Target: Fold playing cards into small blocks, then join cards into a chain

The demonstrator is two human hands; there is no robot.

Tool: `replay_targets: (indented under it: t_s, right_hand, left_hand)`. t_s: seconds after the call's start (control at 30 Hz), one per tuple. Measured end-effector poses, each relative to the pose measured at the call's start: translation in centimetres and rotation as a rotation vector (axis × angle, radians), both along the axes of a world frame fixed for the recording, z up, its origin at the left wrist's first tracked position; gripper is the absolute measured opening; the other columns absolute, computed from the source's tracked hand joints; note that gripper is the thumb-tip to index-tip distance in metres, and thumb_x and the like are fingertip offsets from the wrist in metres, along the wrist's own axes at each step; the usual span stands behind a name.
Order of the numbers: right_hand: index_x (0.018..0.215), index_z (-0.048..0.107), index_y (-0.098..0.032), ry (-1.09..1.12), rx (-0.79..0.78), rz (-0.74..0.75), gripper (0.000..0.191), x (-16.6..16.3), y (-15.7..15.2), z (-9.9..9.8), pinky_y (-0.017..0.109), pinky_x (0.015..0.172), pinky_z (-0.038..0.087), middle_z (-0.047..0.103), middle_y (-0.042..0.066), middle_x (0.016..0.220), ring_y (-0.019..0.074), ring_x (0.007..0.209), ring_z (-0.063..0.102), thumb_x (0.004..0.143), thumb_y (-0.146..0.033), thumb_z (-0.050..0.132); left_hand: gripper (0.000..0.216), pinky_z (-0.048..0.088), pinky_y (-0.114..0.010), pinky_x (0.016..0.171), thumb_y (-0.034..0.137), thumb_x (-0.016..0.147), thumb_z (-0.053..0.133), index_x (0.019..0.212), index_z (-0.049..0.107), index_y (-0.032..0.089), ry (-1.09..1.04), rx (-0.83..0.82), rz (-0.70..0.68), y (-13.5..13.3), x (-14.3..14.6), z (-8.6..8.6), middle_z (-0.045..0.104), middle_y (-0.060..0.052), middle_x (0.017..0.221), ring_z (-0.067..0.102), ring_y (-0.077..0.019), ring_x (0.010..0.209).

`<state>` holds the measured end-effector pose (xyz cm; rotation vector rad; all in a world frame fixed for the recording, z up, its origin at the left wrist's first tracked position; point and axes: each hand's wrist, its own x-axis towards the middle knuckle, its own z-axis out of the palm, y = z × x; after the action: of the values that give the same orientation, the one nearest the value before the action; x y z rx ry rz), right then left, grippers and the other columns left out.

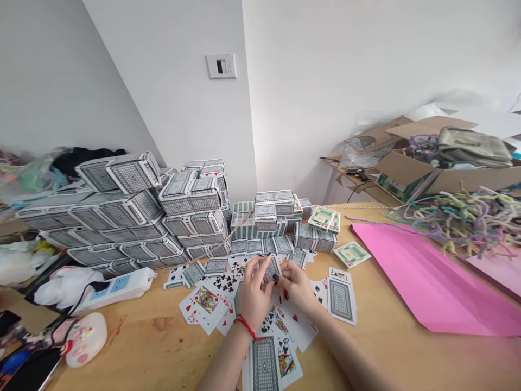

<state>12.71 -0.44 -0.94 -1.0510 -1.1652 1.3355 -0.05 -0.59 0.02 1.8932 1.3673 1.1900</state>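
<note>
Grips a packet of cards (271, 269) just below the middle of the frame, patterned back showing, with the left hand (253, 297) curled round its left edge and the fingers closed narrow on it. Pinches the packet's right edge with the right hand (298, 288), dark-nailed fingertips (276, 277) touching the card back. Wears a red string bracelet (245, 324) on the left wrist. Holds the packet just above loose playing cards (207, 300), scattered face up and face down across the wooden table (142, 336) at lower centre. Behind these, at middle left, a heap of stacked card boxes (134, 209). Right of centre, a few green-backed packs (323, 217). At lower left, a white power strip (122, 285). At right, a pink sheet (427, 271) lying flat, with a tangle of coloured cords (468, 217) above it and an open cardboard box (407, 168) at upper right.
</note>
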Motion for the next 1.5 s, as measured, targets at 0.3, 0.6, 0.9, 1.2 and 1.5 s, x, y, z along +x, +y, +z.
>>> replay_targets:
  t_s: [0.3, 0.6, 0.9, 1.2, 1.5]
  right_hand:
    - [0.08, 0.042, -0.02, 0.055, -0.07, 0.216, 0.018, 0.3, 0.1, 0.9, 0.018, 0.035, 0.032, 0.051, -0.008, 0.053, 0.0078, 0.036, 0.051, 0.073, -0.032, 0.053]
    - [0.081, 0.041, -0.02, 0.04, -0.042, 0.426, 0.023, 0.3, 0.0, 0.8, 0.022, 0.043, 0.041, 0.062, -0.003, 0.061, 0.0096, 0.041, 0.054, 0.074, -0.037, 0.056]
    - [0.077, 0.045, -0.018, 0.134, -0.089, 0.246, 0.029, 0.0, 0.2, 0.7, 0.02, 0.039, 0.037, 0.065, 0.0, 0.061, 0.0094, 0.037, 0.053, 0.071, -0.042, 0.059]
    - [0.071, 0.046, -0.017, 0.067, -0.142, 0.131, 0.038, 0.2, 0.2, 1.2, 0.02, 0.038, 0.035, 0.064, 0.001, 0.057, 0.0098, 0.037, 0.053, 0.067, -0.052, 0.059]
    - [0.067, 0.045, -0.019, 0.037, -0.107, -0.148, 0.036, 1.2, 0.9, 1.4, 0.021, 0.04, 0.038, 0.061, -0.001, 0.056, 0.0081, 0.037, 0.049, 0.069, -0.054, 0.056]
  left_hand:
    - [0.021, 0.045, -0.03, 0.072, 0.035, 0.081, 0.046, 0.093, 0.055, 0.021, -0.246, -0.238, 0.037, 0.3, 0.1, 0.2, 0.063, -0.004, 0.084, 0.059, -0.0193, 0.079]
    - [0.046, 0.034, -0.024, 0.046, 0.051, 0.082, 0.031, 0.048, 0.039, 0.021, -0.161, -0.271, 0.177, 0.5, 0.0, -0.3, 0.047, 0.001, 0.044, 0.045, -0.014, 0.045]
    - [0.039, 0.031, -0.021, 0.041, 0.05, 0.082, 0.036, 0.056, 0.039, 0.021, -0.303, -0.292, 0.114, 0.7, -0.2, -0.2, 0.037, 0.006, 0.042, 0.037, -0.0104, 0.039]
    - [0.038, 0.032, -0.021, 0.035, 0.049, 0.08, 0.038, 0.056, 0.04, 0.021, -0.227, -0.307, 0.106, 0.8, -0.2, -0.5, 0.041, 0.006, 0.041, 0.042, -0.0104, 0.031]
    - [0.039, 0.037, -0.023, 0.038, 0.054, 0.075, 0.043, 0.054, 0.035, 0.022, -0.589, -0.347, 0.224, 3.3, -3.2, -0.1, 0.03, 0.01, 0.037, 0.043, -0.0114, 0.032]
